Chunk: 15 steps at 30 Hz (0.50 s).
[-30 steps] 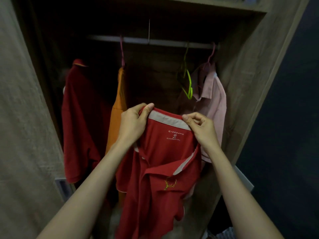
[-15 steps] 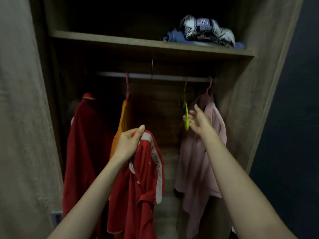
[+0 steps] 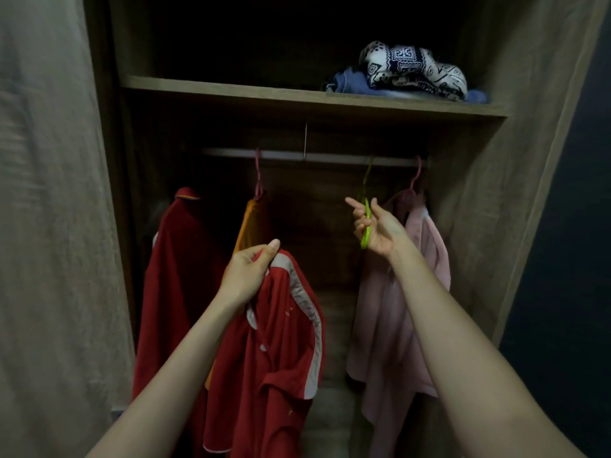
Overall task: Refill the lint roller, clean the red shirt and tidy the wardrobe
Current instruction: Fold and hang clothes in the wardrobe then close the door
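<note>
So, the left hand (image 3: pixel 246 276) is raised in front of the open wardrobe (image 3: pixel 515 160), fingers and thumb pinched round the collar of the red shirt (image 3: pixel 284 358). That shirt, trimmed in white at collar and sleeve, hangs limp from the grip, dangling in front of the gap between an orange garment (image 3: pixel 251 219) and a pink shirt (image 3: pixel 396 309). The right hand (image 3: pixel 377 231) is up higher and further in, its fingers curled round a bare green hanger (image 3: pixel 365 223), with the forefinger sticking out to the left. The hanger's hook rises toward the rail (image 3: pixel 330 157), though it is too dim there to see it clearly. The orange garment and the pink shirt each hang from the rail on a pink hanger, and a dark red garment (image 3: pixel 178 276) hangs furthest left. Above the rail runs a wooden shelf (image 3: pixel 231 90), and on its right end a black-and-white patterned cloth (image 3: pixel 413 69) lies bundled on top of some blue clothing (image 3: pixel 347 82).
</note>
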Available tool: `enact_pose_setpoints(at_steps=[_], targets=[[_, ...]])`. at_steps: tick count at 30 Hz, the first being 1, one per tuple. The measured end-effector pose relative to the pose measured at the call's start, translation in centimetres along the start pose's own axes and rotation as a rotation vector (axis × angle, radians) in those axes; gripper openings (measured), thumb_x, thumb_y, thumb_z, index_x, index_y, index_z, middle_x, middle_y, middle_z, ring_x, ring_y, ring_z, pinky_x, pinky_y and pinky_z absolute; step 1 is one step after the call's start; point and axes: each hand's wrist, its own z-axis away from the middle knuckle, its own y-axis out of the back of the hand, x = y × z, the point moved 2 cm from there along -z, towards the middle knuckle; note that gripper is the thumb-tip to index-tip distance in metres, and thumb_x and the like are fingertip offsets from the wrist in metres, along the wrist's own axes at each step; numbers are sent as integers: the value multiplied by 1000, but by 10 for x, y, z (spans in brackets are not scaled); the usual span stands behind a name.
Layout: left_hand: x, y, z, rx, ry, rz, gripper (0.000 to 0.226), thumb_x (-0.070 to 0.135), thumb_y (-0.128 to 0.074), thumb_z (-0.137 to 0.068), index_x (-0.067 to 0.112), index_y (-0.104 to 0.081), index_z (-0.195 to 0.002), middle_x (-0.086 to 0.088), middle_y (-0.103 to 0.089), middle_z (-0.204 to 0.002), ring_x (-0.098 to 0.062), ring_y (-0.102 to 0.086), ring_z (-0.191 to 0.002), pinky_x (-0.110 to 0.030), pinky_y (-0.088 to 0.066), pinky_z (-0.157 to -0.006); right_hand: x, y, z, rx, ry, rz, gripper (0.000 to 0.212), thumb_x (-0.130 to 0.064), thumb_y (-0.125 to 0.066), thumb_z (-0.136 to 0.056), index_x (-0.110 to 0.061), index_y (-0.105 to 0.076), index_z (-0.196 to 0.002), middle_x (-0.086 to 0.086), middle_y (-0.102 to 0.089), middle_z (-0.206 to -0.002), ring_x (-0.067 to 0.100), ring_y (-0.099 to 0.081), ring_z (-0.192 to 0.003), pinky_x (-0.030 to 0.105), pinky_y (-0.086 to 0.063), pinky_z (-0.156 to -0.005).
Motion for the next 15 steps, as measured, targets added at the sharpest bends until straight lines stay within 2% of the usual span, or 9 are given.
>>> enact_pose_setpoints(at_steps=[3,5,8,12,15], targets=[[-1,1,-6,4,9,-23,64,69,-49,-83,9,-48,-63,1,-43,-53,-14,-45,-55,-36,-39,-65,-5,-5,3,5,35,112,47,-41,-21,-102,-10,-54,-113,-9,-50,-50,0,-40,-32,10,-28,-34],[1,-1,-8,-6,7,-17,54,62,-50,-89,19,-45,-57,8,-40,-49,-10,-41,-50,-35,-36,-62,-8,-8,5,-1,52,146,46,-41,-22,-102,-10,-54,-114,-9,-48,-49,0,-39,-32,11,-25,-33],[8,-6,-8,-9,-16,53,49,48,-51,-94,23,-41,-54,11,-37,-45,-4,-36,-43,-27,-34,-54,-11,-12,11,-30,106,171,46,-39,-23,-102,-10,-54,-117,-8,-44,-48,1,-36,-32,13,-24,-33],[11,-7,-9,-24,-36,94,44,43,-51,-95,9,-53,-67,5,-43,-50,-6,-42,-48,-21,-37,-52,1,-10,38,-75,132,208,46,-40,-26,-101,-8,-54,-117,-7,-39,-42,2,-32,-30,16,-18,-34],[6,-9,-10,-6,-33,94,49,43,-52,-95,-2,-57,-75,-7,-46,-61,-14,-44,-59,-23,-37,-54,28,-3,75,-75,107,211,45,-39,-27,-101,-6,-57,-104,-7,-33,-38,2,-27,-28,17,-14,-33]])
